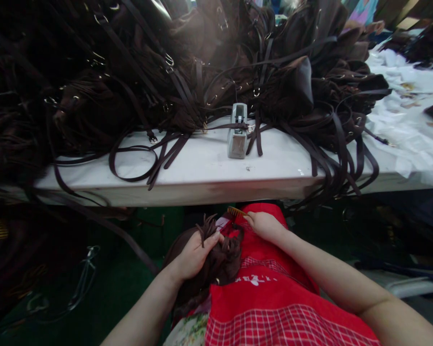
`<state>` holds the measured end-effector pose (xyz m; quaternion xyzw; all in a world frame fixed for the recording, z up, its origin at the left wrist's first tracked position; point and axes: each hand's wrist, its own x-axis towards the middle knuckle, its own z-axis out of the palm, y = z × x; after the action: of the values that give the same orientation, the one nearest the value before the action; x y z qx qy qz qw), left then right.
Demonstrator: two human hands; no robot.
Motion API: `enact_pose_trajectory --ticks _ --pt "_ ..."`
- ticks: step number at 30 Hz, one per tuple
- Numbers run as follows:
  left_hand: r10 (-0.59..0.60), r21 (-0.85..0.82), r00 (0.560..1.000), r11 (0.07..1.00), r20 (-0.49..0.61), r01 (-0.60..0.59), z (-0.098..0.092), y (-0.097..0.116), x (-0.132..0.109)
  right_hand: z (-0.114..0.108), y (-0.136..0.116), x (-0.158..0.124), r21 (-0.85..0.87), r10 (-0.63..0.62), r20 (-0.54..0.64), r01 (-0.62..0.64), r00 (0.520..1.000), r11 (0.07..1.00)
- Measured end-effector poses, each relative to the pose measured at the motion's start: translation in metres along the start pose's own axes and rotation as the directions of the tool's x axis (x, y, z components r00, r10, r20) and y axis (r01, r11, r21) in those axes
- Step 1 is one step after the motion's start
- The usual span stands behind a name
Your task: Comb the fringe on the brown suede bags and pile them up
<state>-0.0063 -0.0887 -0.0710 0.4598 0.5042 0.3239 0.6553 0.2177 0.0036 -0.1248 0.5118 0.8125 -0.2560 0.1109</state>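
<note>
In my lap lies a dark brown fringed bag (225,257), partly over the red apron (267,288). My left hand (195,254) is closed around a bunch of its fringe strips, whose ends stick up past the thumb. A yellowish comb (236,211) is pinched by its end in my right hand (265,224). Its teeth are apart from the fringe, a little beyond and to the right of it. The bag's lower part is hidden under my left hand and forearm.
Ahead stands a white table (202,163) with a large heap of brown bags (187,81); straps hang over its front edge. A grey tape dispenser (237,139) sits near the middle. White paper sheets (400,96) lie at right. Another person's hand (377,27) shows at far right.
</note>
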Motion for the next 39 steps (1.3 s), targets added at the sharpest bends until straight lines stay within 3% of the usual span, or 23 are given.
enact_pose_trajectory --ticks 3,4,6,8,10,12,14,17,21,26,28,32,36,39 --pt "-0.008 -0.129 0.998 0.992 -0.069 0.0 -0.001 -0.003 0.001 -0.006 0.005 -0.001 0.269 -0.115 -0.033 0.119 0.993 0.956" --pt "-0.011 -0.158 0.998 0.987 -0.069 0.0 -0.001 -0.004 0.002 -0.01 0.002 -0.004 0.438 -0.196 -0.055 0.2 0.979 0.876" --pt "-0.012 -0.183 0.999 0.983 -0.041 0.004 0.0 -0.006 0.005 -0.017 -0.007 -0.01 0.751 -0.373 -0.099 0.315 0.923 0.58" --pt "-0.02 -0.187 1.0 0.982 -0.018 0.017 0.0 -0.007 0.007 -0.02 -0.018 -0.015 0.901 -0.524 -0.087 0.292 0.847 0.321" --pt "-0.02 -0.169 0.999 0.985 -0.033 0.014 0.0 -0.007 0.009 -0.021 -0.026 -0.019 0.943 -0.608 -0.045 0.234 0.793 0.236" --pt "-0.007 -0.131 0.999 0.991 -0.041 0.002 -0.002 -0.008 0.011 -0.019 -0.029 -0.022 0.938 -0.624 -0.038 0.244 0.78 0.248" --pt "-0.014 -0.133 0.998 0.991 -0.057 0.007 -0.004 -0.01 0.013 -0.018 -0.027 -0.025 0.897 -0.605 -0.046 0.299 0.795 0.325" --pt "-0.094 -0.247 0.986 0.967 -0.141 0.057 -0.006 -0.016 0.017 -0.019 -0.023 -0.032 0.772 -0.577 -0.066 0.408 0.814 0.487" --pt "-0.207 -0.407 0.932 0.91 -0.297 0.073 -0.004 -0.019 0.021 -0.018 -0.031 -0.042 0.53 -0.557 -0.175 0.555 0.811 0.641" --pt "-0.173 -0.446 0.982 0.886 -0.069 0.125 -0.004 -0.011 0.021 -0.005 -0.039 -0.043 0.487 -0.538 -0.142 0.532 0.831 0.693" --pt "-0.171 -0.432 0.984 0.892 -0.044 0.136 -0.006 -0.007 0.02 -0.001 -0.038 -0.042 0.496 -0.519 -0.152 0.519 0.842 0.697" --pt "-0.223 -0.43 0.974 0.877 0.031 0.214 -0.016 0.005 0.021 -0.006 -0.036 -0.041 0.51 -0.471 -0.254 0.531 0.845 0.677" --pt "-0.305 -0.33 0.941 0.882 0.143 0.336 -0.03 0.024 0.025 -0.026 -0.038 -0.045 0.49 -0.504 -0.298 0.583 0.81 0.648" --pt "-0.323 -0.212 0.919 0.905 0.225 0.369 -0.041 0.04 0.03 -0.041 -0.037 -0.05 0.41 -0.485 -0.338 0.59 0.807 0.696"
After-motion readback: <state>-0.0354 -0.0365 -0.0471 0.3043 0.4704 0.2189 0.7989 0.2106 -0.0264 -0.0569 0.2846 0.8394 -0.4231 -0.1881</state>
